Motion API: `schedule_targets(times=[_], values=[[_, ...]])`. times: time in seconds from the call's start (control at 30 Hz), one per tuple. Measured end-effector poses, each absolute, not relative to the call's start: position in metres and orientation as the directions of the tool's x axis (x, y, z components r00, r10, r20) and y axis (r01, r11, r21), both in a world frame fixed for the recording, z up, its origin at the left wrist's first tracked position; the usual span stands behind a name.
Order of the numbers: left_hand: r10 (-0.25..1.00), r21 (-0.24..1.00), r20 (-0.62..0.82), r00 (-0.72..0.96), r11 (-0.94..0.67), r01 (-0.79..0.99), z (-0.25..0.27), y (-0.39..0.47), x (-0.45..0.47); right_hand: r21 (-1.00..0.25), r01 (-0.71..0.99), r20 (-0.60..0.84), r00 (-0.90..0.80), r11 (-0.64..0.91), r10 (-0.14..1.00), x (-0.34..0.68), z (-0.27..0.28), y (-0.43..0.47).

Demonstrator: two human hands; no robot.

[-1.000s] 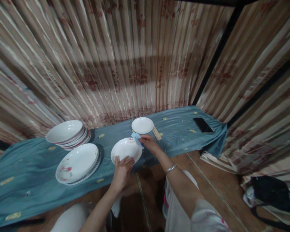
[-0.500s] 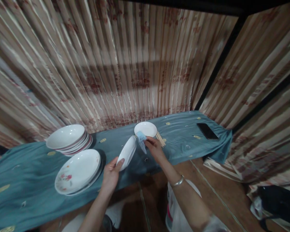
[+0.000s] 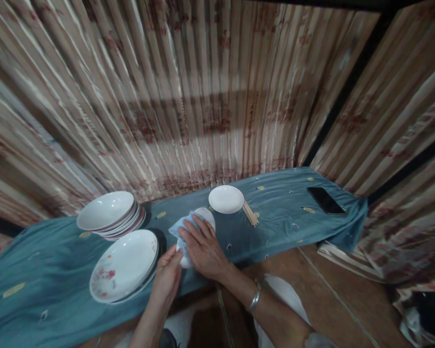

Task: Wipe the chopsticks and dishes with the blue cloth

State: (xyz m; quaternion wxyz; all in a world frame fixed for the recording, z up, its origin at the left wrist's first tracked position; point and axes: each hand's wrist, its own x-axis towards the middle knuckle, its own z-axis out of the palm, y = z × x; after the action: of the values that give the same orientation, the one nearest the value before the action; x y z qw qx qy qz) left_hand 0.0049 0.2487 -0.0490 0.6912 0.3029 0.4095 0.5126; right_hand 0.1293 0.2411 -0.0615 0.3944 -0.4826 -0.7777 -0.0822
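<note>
My left hand (image 3: 168, 273) grips the near edge of a small white plate (image 3: 208, 216), with the thumb on its upper side. Spread over that plate is a light blue cloth (image 3: 179, 227), pressed down by my right hand (image 3: 204, 250), whose fingers lie across it. Much of the plate is hidden by hand and cloth. Just beyond lies another white plate (image 3: 226, 199) on the table, and a bundle of wooden chopsticks (image 3: 250, 213) rests at its right. Left of my hands is a stack of floral plates (image 3: 126, 261).
A stack of white bowls (image 3: 107, 210) stands at the back left, behind the floral plates. A black phone (image 3: 325, 200) lies at the right end of the teal tablecloth (image 3: 275, 212). A patterned curtain (image 3: 203, 106) hangs behind the table.
The right hand has moved left with the cloth and laid it on the held plate. That plate now faces up more, under the hand. The view has shifted slightly.
</note>
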Motion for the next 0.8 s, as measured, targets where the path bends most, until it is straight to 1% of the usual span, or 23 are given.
schedule_targets(times=[0.13,0.27,0.4,0.63,0.8], values=[[0.954,0.826,-0.258,0.154,0.301,-0.477,-0.051,0.253,0.000,-0.284,0.807,0.701,-0.194,0.518,0.687,0.125,-0.064,0.255],[0.948,0.818,-0.277,0.159,0.319,-0.479,-0.053,0.255,-0.004,-0.346,0.793,0.720,-0.119,0.502,0.684,0.121,-0.062,0.264],[0.938,0.806,-0.306,0.163,0.347,-0.480,-0.052,0.256,-0.005,-0.417,0.779,0.707,-0.047,0.469,0.705,0.121,-0.062,0.271],[0.929,0.801,-0.351,0.119,0.363,-0.476,-0.049,0.258,-0.007,-0.578,0.702,0.646,0.082,0.416,0.759,0.139,-0.077,0.289],[0.910,0.791,-0.411,0.052,0.385,-0.476,-0.045,0.259,-0.009,-0.709,0.586,0.591,0.190,0.392,0.784,0.150,-0.096,0.303]])
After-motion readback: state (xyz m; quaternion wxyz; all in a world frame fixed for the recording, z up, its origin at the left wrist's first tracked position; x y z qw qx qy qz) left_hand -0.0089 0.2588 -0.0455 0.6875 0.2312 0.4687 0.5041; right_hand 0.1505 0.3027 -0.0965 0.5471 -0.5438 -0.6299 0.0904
